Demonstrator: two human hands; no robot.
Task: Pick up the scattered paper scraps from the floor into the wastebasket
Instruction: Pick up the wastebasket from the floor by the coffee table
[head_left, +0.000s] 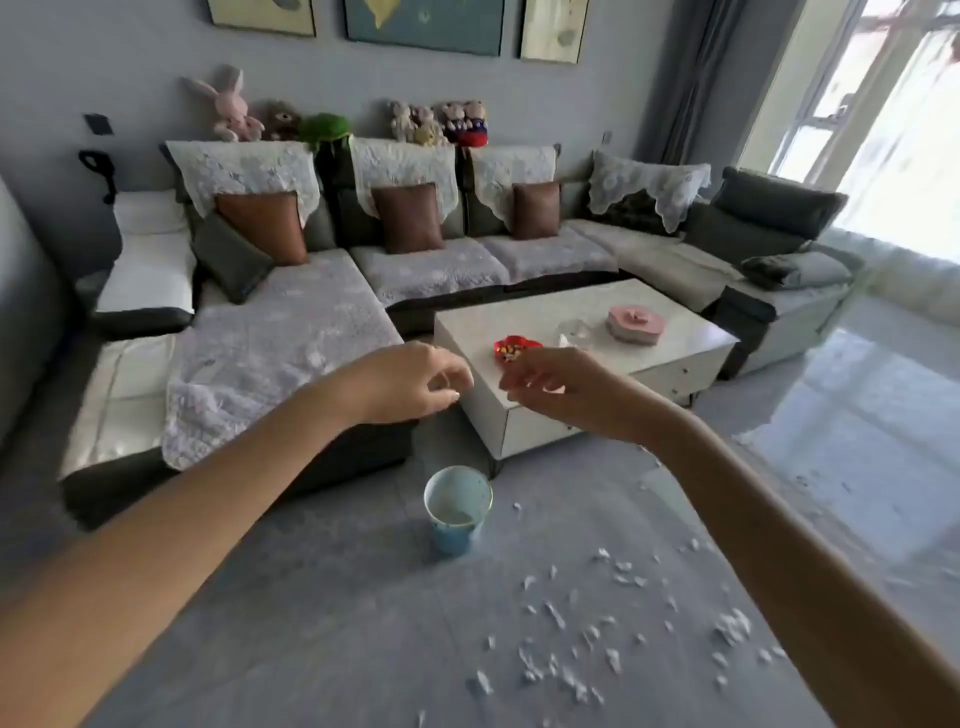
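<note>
A small light-blue wastebasket stands upright on the grey floor, near the corner of the coffee table. Several white paper scraps lie scattered on the floor to its right and nearer to me. My left hand and my right hand are both raised side by side above the wastebasket, well off the floor. The fingers of both hang loosely curled, and I see nothing held in either. A ring shows on my left hand.
A white coffee table stands just behind the wastebasket, bearing a red dish, a pink box and a clear glass item. A grey L-shaped sofa wraps the left and back. Glossy bare floor lies right, by the window.
</note>
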